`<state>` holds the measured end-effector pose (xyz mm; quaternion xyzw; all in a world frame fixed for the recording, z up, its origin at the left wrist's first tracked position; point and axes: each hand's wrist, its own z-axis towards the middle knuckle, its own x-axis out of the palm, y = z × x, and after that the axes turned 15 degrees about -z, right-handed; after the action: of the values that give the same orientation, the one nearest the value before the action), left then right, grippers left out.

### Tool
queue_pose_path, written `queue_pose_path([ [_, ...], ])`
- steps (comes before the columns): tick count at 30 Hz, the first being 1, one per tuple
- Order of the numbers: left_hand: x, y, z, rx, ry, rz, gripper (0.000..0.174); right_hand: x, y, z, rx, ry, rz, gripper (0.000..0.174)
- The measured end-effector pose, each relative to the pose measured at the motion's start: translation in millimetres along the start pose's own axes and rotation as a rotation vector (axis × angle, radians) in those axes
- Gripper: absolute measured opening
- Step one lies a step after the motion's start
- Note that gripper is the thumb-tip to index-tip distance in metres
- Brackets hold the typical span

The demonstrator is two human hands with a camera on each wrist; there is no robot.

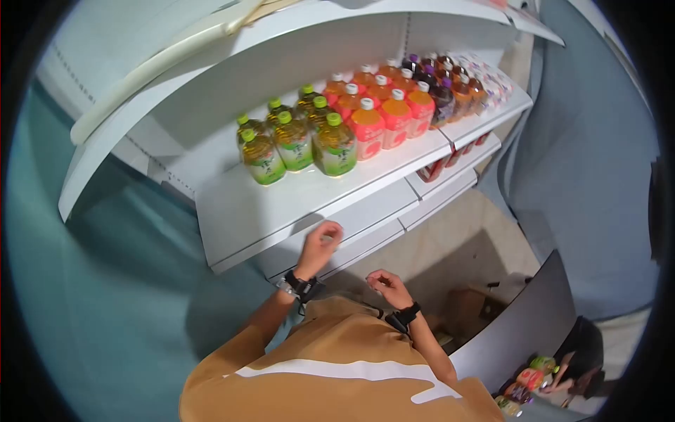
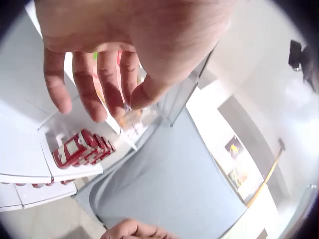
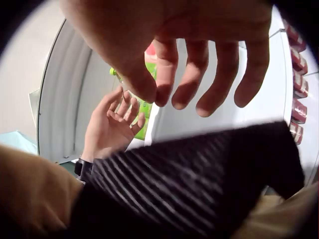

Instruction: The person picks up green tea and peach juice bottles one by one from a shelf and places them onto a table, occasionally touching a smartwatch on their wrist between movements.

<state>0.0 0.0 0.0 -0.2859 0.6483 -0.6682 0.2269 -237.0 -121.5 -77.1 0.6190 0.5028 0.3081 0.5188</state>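
My left hand (image 1: 320,247) hovers just in front of the white shelf's front edge, its fingers loosely bent around nothing. To its right, my right hand (image 1: 391,288) hangs before my body, likewise holding nothing, with thumb and forefinger close together. On the shelf (image 1: 242,211) beyond them stand green-capped bottles of yellow-green tea (image 1: 336,151), nearest the left hand. Pink-labelled bottles with white caps (image 1: 369,130) stand beside these in rows. The left wrist view shows the left fingers (image 2: 110,82) hanging apart; in the right wrist view the right fingers (image 3: 214,99) are spread and slightly bent.
Dark purple-capped bottles (image 1: 443,102) and amber bottles fill the shelf's right end. Red packs (image 2: 79,149) sit on a lower tier. A curved white panel (image 1: 169,74) arches above. At lower right stand a grey panel (image 1: 520,316), a cardboard box (image 1: 467,313) and another person holding bottles (image 1: 531,378).
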Motion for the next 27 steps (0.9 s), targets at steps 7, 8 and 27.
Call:
queue_pose_path([
  [7,-68.4,-40.3,98.8,0.125,0.021,-0.073,0.042,-38.4,117.1,187.7,-0.365,-0.322,-0.234,0.044],
  [8,-65.6,-40.6,109.9,0.143,0.039,-0.075,0.052,-49.3,130.8,214.8,-0.462,-0.386,-0.291,0.052],
  [27,-40.2,-34.6,228.8,0.289,-0.194,0.315,0.104,-66.8,149.9,329.0,-0.556,-0.376,-0.170,0.069],
])
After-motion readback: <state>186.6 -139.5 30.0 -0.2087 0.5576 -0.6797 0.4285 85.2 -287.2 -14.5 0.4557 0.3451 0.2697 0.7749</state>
